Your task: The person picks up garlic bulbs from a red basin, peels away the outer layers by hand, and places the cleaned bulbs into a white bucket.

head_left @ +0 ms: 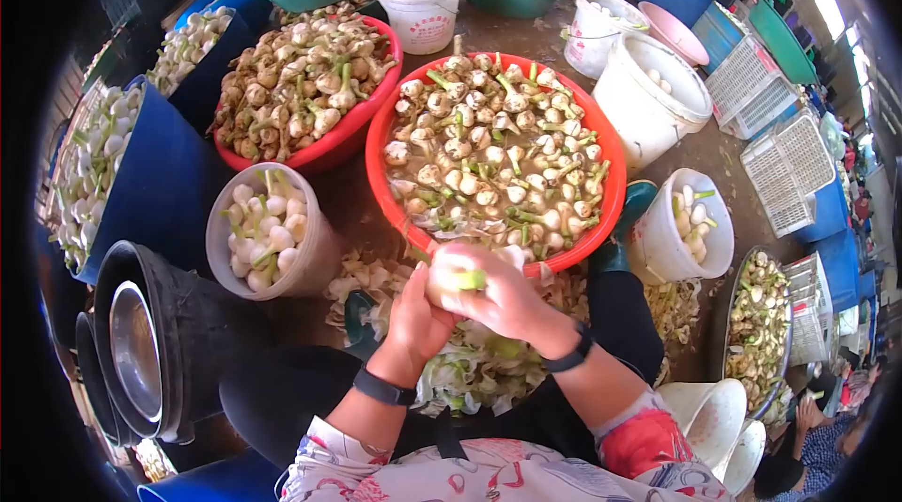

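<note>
My left hand (420,319) and my right hand (512,300) meet in front of my body, closed around a garlic bulb. The bulb's cut green stem (467,280) sticks out between the fingers; most of the bulb is covered, and the right fingers are smeared by motion. Just beyond my hands stands a red basin (615,185) of muddy water with many garlic bulbs (487,194) floating in it. Loose peelings (479,370) lie in a heap below my hands, between my legs.
A bucket of peeled garlic (268,234) stands at left, another bucket (695,230) at right. A second red basin (319,156) holds unpeeled garlic. Black tubs (202,342), blue bins (141,183), white crates (787,169) and a white barrel (648,112) surround me. Other people are at the edges.
</note>
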